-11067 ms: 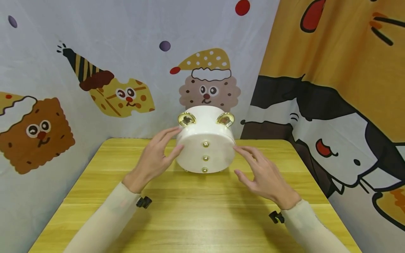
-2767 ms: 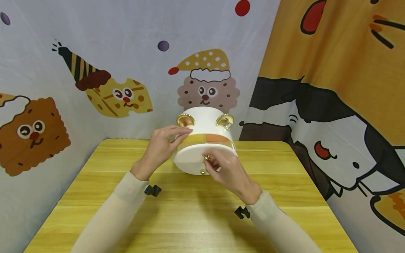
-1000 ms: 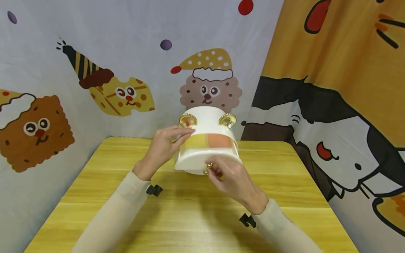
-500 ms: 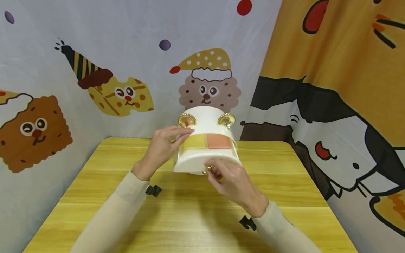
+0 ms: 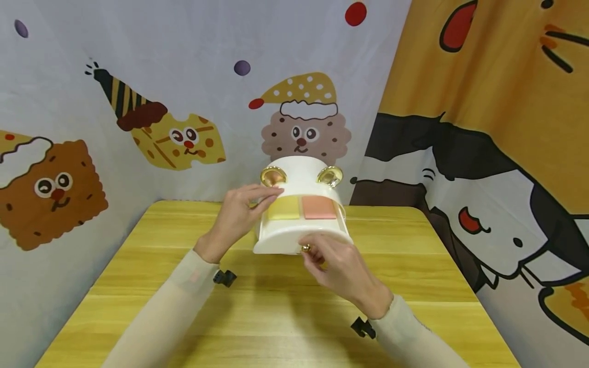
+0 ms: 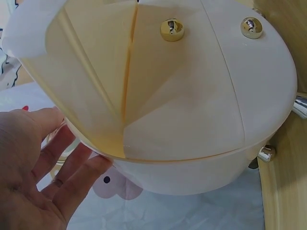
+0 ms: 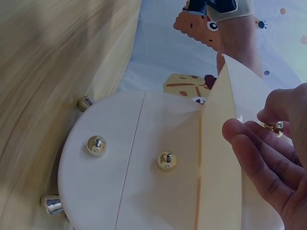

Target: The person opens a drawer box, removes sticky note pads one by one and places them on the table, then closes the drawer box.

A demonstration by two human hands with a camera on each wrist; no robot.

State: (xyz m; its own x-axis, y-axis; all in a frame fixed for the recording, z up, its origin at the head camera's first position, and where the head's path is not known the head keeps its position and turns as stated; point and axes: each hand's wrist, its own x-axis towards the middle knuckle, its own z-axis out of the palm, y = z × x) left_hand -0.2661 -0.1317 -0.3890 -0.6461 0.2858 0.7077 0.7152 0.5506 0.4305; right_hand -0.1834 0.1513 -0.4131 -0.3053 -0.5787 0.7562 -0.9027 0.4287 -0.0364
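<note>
Head view: our right hand [image 5: 339,263] pinches a gold knob [image 5: 306,248], open white drawer [image 5: 278,242] just beyond those fingers; our left hand [image 5: 236,212], fingers loosely spread, touches the white box [image 5: 301,175], which overpulling might tip.

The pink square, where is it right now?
In the head view, the pink square lies in the open top drawer, immediately right of the yellow square and beyond the right hand pinching its gold knob.

Cartoon-printed pale cloth [image 5: 193,66] hangs behind the wood-grain table [image 5: 285,317], with an orange curtain [image 5: 501,76] at right.
</note>
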